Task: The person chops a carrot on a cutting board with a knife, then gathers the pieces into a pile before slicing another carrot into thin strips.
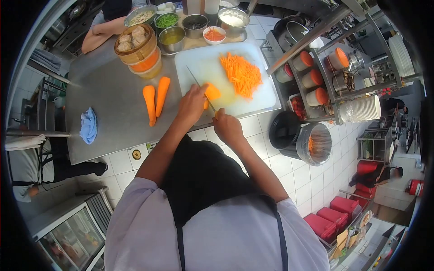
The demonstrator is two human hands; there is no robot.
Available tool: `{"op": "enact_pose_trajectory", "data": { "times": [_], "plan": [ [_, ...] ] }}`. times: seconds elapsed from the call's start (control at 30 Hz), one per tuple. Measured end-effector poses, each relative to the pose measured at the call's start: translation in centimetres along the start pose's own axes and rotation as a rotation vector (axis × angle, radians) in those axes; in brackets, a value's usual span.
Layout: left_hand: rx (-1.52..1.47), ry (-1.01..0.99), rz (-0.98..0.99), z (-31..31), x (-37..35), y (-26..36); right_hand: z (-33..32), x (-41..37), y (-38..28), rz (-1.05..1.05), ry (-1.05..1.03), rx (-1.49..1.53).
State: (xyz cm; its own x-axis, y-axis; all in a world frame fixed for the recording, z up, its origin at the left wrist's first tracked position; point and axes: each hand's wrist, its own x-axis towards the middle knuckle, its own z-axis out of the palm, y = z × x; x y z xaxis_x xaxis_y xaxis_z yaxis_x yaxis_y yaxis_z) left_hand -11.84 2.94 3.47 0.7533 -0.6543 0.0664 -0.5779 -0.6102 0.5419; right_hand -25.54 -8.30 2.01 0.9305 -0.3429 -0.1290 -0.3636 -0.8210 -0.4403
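Note:
My left hand [192,103] presses on an orange carrot piece [212,92] at the near edge of the white cutting board [203,63]. My right hand [227,126] grips the handle of a knife [199,86], whose thin blade runs across the board beside the left hand's fingers. A pile of shredded carrot [242,72] lies on the board's right half. Two whole peeled carrots [155,100] rest on the steel counter [113,99] left of the board.
A bamboo steamer of dumplings [134,43] sits on orange tubs at the back left. Several metal bowls [195,23] of ingredients line the far edge. A blue cloth [88,125] lies at left. A rack with containers [316,72] and a lined bin [314,143] stand at right. Another person's arm [101,34] rests on the far corner.

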Motion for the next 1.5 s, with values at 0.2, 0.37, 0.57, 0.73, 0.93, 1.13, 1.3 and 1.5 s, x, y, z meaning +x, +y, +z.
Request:
{"op": "enact_pose_trajectory", "data": {
  "times": [0.2,0.37,0.57,0.73,0.93,1.13,1.3,1.5],
  "plan": [
    [-0.082,0.1,-0.035,1.1,-0.1,-0.7,-0.9,0.0,0.4,-0.015,0.015,0.064],
    [-0.033,0.053,-0.032,1.0,-0.1,-0.7,-2.3,0.6,0.5,-0.025,0.031,0.123],
    [-0.031,0.128,0.003,1.1,-0.5,-0.5,-1.9,0.8,0.9,-0.056,0.006,0.108],
    [-0.012,0.127,0.038,0.9,-0.5,-0.4,0.1,0.6,1.5,-0.099,0.06,0.075],
    [0.072,0.047,0.08,0.2,0.0,-0.2,0.7,0.5,1.7,-0.089,0.073,0.085],
    [0.089,0.034,0.11,-0.1,0.5,0.1,0.5,0.4,1.6,-0.086,0.087,0.077],
    [0.131,0.066,0.18,-0.9,0.5,0.8,0.3,0.3,1.6,-0.099,0.091,0.074],
    [0.184,0.079,0.369,-1.2,1.5,0.4,0.4,0.3,1.8,-0.121,0.098,0.033]
  ]
}}
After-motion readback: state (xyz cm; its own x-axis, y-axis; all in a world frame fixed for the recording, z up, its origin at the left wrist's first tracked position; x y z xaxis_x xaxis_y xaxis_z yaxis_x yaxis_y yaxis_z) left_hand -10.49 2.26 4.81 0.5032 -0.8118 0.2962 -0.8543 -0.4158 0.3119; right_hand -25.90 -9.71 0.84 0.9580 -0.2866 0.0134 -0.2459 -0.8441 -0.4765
